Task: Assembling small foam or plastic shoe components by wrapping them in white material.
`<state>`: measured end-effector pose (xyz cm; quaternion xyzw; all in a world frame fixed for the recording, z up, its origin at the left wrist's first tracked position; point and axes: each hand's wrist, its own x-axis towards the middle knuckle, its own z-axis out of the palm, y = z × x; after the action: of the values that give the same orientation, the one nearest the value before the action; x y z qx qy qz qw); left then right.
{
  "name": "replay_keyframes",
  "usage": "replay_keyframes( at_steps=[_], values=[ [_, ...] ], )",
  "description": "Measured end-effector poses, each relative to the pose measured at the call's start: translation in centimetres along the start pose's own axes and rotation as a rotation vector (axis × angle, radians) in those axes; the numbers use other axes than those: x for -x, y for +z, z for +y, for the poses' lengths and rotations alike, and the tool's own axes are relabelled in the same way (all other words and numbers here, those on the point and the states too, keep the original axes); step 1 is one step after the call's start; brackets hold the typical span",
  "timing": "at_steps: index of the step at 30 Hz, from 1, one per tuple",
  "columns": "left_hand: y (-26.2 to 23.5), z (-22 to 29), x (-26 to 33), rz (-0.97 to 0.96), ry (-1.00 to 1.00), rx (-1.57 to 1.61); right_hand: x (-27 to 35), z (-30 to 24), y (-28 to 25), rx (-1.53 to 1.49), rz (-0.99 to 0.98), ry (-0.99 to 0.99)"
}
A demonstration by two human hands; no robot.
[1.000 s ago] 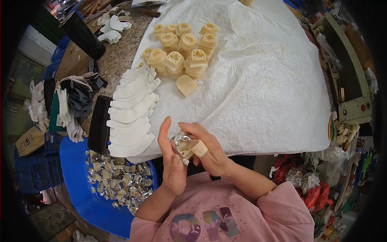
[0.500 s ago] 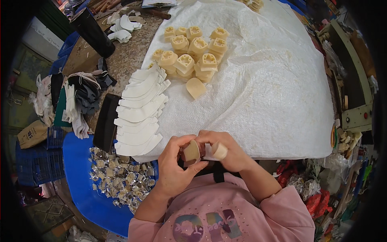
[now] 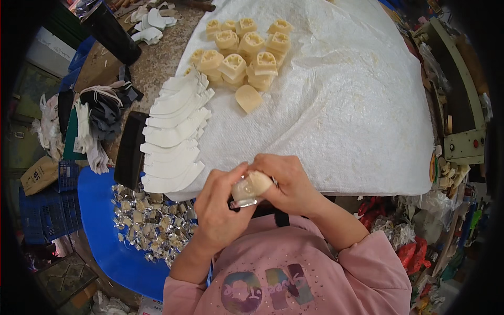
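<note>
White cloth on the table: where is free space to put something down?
The white cloth is bare right of the cake pile and beyond both hands. The left edge is crowded by the white sheets, and the blue tub is full of wrapped pieces.

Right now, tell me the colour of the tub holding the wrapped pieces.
Blue tub, seen best in the head view, lower left.

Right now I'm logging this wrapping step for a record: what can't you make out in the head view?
- Small pale block: mostly covered by the left hand and right hand; its shape is unclear.
- Clear wrapper: its closure is hidden by fingers.
- Wrapped pieces in the blue tub: too small to count.
- Dark bottle: its top is cut off by the picture's rim.
</note>
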<state>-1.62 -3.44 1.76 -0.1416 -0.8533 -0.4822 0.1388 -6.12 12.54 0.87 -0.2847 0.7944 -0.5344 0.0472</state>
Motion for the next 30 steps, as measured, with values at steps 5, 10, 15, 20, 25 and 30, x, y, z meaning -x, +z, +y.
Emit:
replay_keyframes(
  at_steps=[5,10,15,20,25,30],
  values=[
    [0.8,-1.6,0.4,0.113,0.046,0.054,0.4,1.8,0.1,-0.794,-0.061,0.118],
    [1.6,-0.5,0.4,0.123,0.029,-0.056,1.4,2.0,2.1,-0.822,0.074,0.174],
    [3.4,-1.2,0.4,0.271,0.002,-0.084,1.3,2.5,3.9,-0.894,0.207,0.243],
    [3.6,-1.1,0.4,0.347,-0.079,0.015,1.6,1.5,3.5,-1.321,0.131,0.37],
    [3.7,-1.4,0.7,0.423,-0.009,-0.15,1.2,1.1,4.0,-0.648,0.214,0.278],
    [2.8,-3.2,1.4,0.329,0.146,-0.273,1.0,1.1,5.0,-0.192,0.281,0.186]
  ],
)
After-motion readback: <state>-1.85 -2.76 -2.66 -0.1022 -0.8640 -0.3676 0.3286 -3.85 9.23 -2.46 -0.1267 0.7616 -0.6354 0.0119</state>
